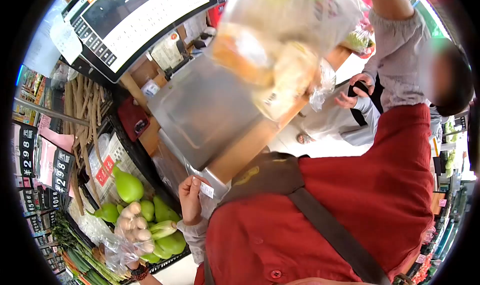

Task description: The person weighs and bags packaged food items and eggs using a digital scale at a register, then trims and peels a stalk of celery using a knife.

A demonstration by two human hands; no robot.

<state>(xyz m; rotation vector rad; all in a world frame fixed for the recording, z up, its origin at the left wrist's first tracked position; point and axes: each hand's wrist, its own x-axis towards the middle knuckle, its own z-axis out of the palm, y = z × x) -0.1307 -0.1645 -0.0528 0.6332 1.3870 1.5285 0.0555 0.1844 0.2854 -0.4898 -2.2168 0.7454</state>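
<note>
My left hand (189,201) pinches a small white printed label (206,189) between thumb and fingers, near the front corner of the scale's grey metal plate (205,110). A translucent plastic bag (290,15), blurred, hangs above the far side of the plate. Inside it are an orange-and-white package (242,52) and pale yellowish items I cannot make out. My right arm (390,2) rises in a grey sleeve past the top edge beside the bag. The right hand itself is outside the picture, so its grip is hidden.
A scale screen (142,22) stands at upper left. Green gourds (129,185) fill a black crate at lower left, where another person's braceleted hand (134,266) is at a clear bag of round pale produce (134,226). Another person's hands (357,90) hold something dark beyond the counter.
</note>
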